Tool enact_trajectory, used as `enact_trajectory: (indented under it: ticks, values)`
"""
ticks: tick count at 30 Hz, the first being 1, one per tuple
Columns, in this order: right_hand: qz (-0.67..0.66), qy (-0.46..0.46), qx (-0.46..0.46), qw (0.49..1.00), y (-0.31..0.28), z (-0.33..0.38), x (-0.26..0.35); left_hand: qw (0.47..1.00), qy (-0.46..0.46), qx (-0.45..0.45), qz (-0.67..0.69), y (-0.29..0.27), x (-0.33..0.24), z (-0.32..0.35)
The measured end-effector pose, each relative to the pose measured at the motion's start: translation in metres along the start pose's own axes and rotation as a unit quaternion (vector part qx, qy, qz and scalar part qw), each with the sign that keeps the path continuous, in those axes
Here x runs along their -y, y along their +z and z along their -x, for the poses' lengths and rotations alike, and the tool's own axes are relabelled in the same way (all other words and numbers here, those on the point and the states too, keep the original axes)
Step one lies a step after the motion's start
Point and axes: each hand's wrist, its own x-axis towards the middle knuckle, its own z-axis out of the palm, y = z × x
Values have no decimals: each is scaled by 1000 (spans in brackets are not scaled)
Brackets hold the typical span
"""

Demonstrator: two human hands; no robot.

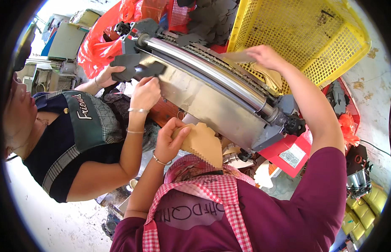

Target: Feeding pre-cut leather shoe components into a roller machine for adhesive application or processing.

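My left hand (170,140) has a tight grip on a stack of tan pieces with zigzag edges (202,143), close to my chest and just below the metal machine (204,90). My right hand (262,55) reaches up over the shiny roller (212,73) and pinches a thin flat piece (237,56) lying at the top of the machine, in front of the yellow basket (300,33). Another person's hands (145,92) hold dark grey pieces (134,69) at the machine's far end.
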Motion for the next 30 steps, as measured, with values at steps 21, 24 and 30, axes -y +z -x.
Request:
enact_trajectory:
  ticks: [21, 24, 30]
  values:
    - [-547, 38, -252, 797, 111, 273, 204, 978, 154, -75, 123, 37, -69, 7]
    - [-484, 20, -323, 813, 132, 279, 201, 973, 209, -75, 67, 44, -52, 10]
    - [-450, -16, -342, 825, 149, 271, 194, 966, 229, -122, -14, 42, -52, 6]
